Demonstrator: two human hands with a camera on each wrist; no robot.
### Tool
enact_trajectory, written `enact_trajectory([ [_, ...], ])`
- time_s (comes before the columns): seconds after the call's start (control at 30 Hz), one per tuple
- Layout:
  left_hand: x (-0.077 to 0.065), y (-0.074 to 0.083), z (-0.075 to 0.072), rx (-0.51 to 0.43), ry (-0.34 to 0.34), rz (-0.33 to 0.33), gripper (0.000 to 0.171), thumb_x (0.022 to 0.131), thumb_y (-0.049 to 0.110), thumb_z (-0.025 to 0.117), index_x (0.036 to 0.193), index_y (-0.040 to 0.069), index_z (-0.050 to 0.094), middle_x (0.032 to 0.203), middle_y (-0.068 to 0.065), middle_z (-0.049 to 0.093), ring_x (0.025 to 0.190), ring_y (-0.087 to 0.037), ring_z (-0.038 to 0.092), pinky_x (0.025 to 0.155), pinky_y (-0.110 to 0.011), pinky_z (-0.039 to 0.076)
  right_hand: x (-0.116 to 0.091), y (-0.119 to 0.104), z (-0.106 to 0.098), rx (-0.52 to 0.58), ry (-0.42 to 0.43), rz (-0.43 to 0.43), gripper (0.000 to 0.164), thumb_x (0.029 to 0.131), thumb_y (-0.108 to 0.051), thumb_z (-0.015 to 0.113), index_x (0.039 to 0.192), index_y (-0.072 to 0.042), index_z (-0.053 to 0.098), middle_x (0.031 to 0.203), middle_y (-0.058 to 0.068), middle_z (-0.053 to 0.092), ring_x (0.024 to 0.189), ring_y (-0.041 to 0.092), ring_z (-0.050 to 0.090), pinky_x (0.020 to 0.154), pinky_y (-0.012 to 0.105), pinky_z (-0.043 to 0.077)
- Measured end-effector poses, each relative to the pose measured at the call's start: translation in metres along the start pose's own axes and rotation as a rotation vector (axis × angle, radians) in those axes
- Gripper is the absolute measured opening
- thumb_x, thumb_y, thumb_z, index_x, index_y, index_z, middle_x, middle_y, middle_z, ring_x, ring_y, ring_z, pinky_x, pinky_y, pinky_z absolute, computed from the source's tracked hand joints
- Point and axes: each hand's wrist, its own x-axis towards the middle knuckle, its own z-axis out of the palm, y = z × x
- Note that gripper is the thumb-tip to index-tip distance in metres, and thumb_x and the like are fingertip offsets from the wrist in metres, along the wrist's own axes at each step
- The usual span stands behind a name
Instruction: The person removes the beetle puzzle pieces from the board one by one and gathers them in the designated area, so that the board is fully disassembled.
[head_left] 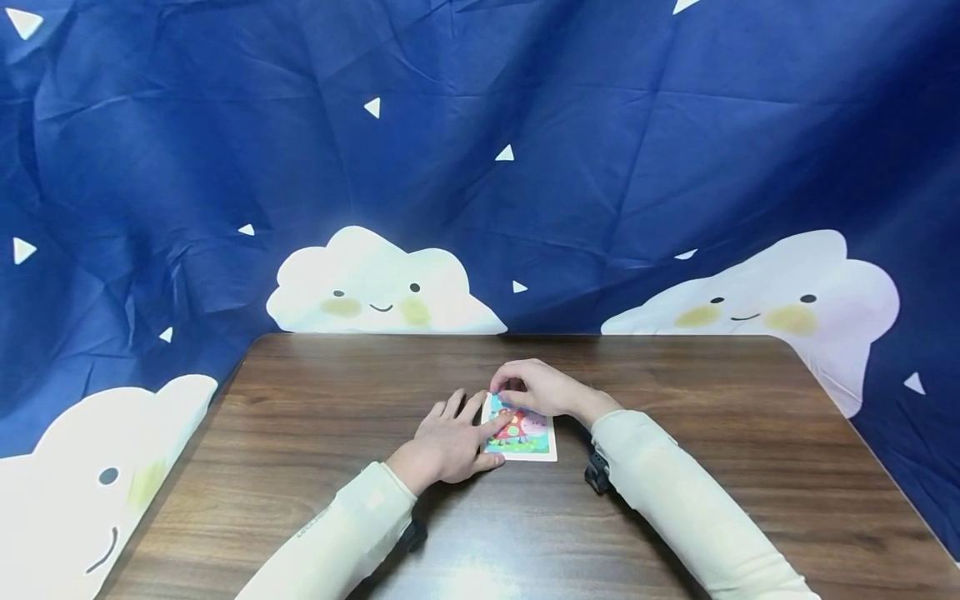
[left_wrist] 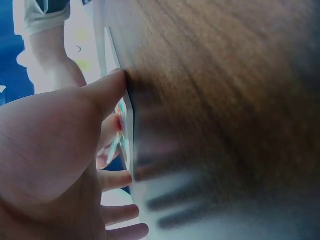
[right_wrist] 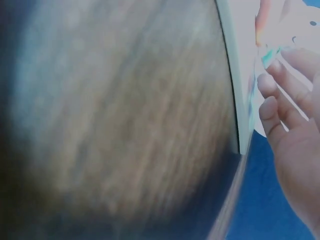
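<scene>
A small square picture puzzle (head_left: 532, 456) with a white border and a bright printed picture lies flat near the middle of the table. My left hand (head_left: 450, 442) rests on its left side, fingers spread, with the index finger across the picture and the thumb at the lower left corner. Over the upper left corner, my right hand (head_left: 542, 388) pinches a thin puzzle piece (left_wrist: 114, 150) between thumb and fingertips. That piece is tilted up from the board in the left wrist view. Teal shows on the piece (right_wrist: 268, 57) in the right wrist view; my fingers hide part of it.
The brown wooden table (head_left: 337, 375) extends on all sides of the puzzle. Behind it hangs a blue cloth (head_left: 570, 183) with white clouds and triangles. A small dark wrist camera (head_left: 597, 473) sits under the right sleeve.
</scene>
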Motion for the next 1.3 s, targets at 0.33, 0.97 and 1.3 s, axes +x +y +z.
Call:
enact_trajectory([
  [0.33, 0.0, 0.002, -0.002, 0.069, 0.053, 0.022, 0.07, 0.104, 0.069, 0.054, 0.167, 0.046, 0.035, 0.171, -0.007, 0.036, 0.157, -0.038, 0.037, 0.117, -0.048, 0.042, -0.003, -0.009, 0.0, 0.058, 0.068, 0.153, 0.011, 0.1, -0.008, 0.074, 0.108, -0.009, 0.081, 0.103, 0.001, 0.08, 0.09, 0.007, 0.064, 0.087, 0.03, 0.053],
  [0.97, 0.002, -0.003, 0.004, 0.006, 0.111, 0.054, 0.068, 0.104, 0.065, 0.059, 0.165, 0.042, 0.041, 0.169, -0.011, 0.039, 0.153, -0.035, 0.041, 0.118, -0.049, 0.044, -0.016, -0.017, -0.01, 0.07, 0.172, 0.141, 0.01, 0.102, -0.007, 0.071, 0.108, -0.01, 0.078, 0.103, 0.002, 0.076, 0.092, 0.01, 0.065, 0.087, 0.031, 0.055],
  [1.3, 0.001, -0.003, 0.004, -0.021, 0.118, 0.066, 0.068, 0.104, 0.063, 0.061, 0.164, 0.039, 0.042, 0.169, -0.015, 0.039, 0.154, -0.04, 0.04, 0.123, -0.051, 0.042, -0.032, -0.013, -0.029, 0.126, 0.191, 0.183, 0.01, 0.104, -0.003, 0.068, 0.109, -0.005, 0.076, 0.102, 0.008, 0.074, 0.087, 0.014, 0.071, 0.081, 0.027, 0.059],
])
